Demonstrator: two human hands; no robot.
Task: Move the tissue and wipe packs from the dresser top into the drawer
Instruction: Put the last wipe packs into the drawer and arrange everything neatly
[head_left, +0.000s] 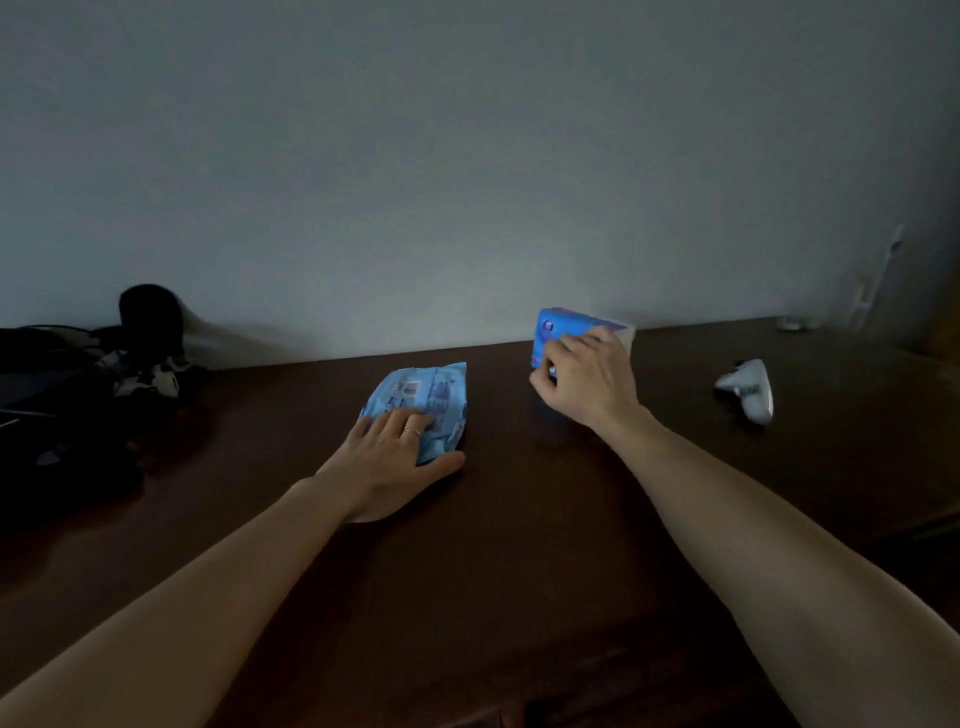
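Observation:
A flat light-blue wipe pack (423, 397) lies on the dark wooden dresser top (519, 519) near the middle. My left hand (395, 457) rests on its near end, fingers on top and thumb along its near right edge. Further right, close to the wall, a brighter blue tissue pack (558, 325) stands upright. My right hand (587, 379) is closed around its near side. No drawer is in view.
A white game controller (748, 389) lies at the right of the dresser top. At the far left sits a dark pile of cables and gadgets (104, 374). A plain wall (467, 182) runs along the back edge.

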